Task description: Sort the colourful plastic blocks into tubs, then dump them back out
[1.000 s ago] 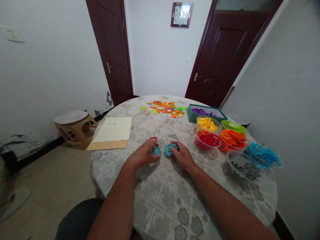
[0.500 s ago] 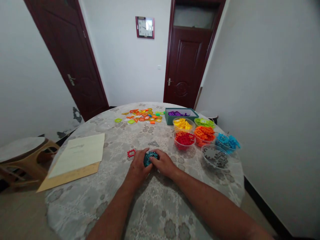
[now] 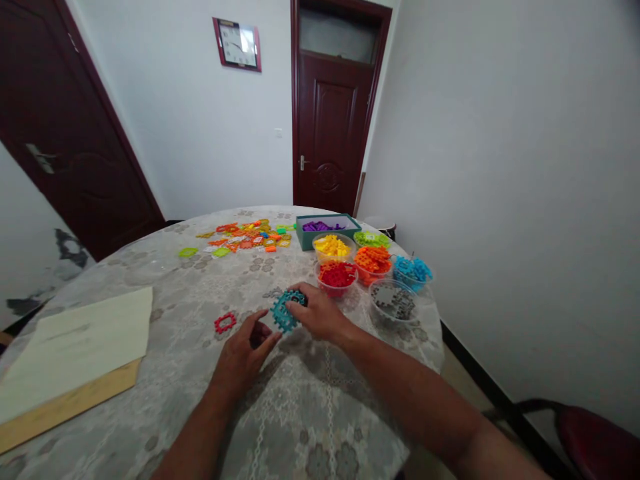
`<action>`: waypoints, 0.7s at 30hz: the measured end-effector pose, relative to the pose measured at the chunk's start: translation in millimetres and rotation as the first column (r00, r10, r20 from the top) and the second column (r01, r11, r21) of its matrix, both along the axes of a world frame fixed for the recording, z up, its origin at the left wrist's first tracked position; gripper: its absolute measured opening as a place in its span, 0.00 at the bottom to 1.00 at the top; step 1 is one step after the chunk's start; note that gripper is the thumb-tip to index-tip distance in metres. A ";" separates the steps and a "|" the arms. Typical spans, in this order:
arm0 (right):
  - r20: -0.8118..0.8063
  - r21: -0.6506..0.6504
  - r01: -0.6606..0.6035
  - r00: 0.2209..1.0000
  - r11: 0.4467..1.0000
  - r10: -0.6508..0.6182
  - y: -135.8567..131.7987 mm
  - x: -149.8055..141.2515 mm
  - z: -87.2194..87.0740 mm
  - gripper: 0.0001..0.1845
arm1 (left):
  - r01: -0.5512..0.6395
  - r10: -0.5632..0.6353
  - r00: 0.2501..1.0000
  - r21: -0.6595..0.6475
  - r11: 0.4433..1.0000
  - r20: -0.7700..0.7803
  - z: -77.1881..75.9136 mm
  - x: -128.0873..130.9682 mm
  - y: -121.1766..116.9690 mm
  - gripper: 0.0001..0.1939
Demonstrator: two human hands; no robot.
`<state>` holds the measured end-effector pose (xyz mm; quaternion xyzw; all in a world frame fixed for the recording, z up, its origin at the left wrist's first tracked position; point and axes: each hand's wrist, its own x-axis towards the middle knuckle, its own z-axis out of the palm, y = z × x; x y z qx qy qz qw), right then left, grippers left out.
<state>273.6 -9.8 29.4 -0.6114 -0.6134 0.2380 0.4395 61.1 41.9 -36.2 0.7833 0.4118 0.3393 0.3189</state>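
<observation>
Teal toothed plastic pieces [image 3: 283, 312], apparently stacked, are gripped between the thumb and fingers of my right hand [image 3: 316, 312] over the middle of the table. To their left, my left hand [image 3: 249, 343] has its thumb and fingers apart, with nothing between them; the fingertips come close to the teal pieces. A red toothed plastic frame [image 3: 225, 323] lies on the cloth beyond my left hand. Partly behind the teal pieces, a grey piece [image 3: 273, 293] rests on the table.
Clear bowls of red [image 3: 337, 276], yellow [image 3: 333, 247], orange [image 3: 373, 263], green, blue [image 3: 413, 270] and grey [image 3: 394, 301] pieces stand at the right. Behind them is a green box [image 3: 306, 239] with purple pieces. Mixed pieces [image 3: 245, 238] lie at the back; papers [image 3: 83, 347] lie left.
Both hands came together around the teal pieces, then my left hand drew away to the left, leaving them in my right hand. The view has turned rightward.
</observation>
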 end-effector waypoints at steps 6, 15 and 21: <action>0.116 0.214 0.332 0.925 0.919 -0.361 -37.3 102.8 51.2 0.21 | 0.005 -0.001 0.997 0.050 0.999 -0.075 -1.2 -0.4 4.3 0.25; 0.481 0.353 0.724 0.403 0.592 -0.779 -48.7 289.8 58.5 0.23 | -0.004 0.013 0.993 0.076 0.997 -0.116 -5.8 -0.5 9.2 0.23; 0.668 0.212 0.818 0.278 0.534 -0.690 -42.1 316.2 26.8 0.24 | -0.013 0.023 0.992 0.080 0.997 -0.125 -9.0 -2.0 11.2 0.23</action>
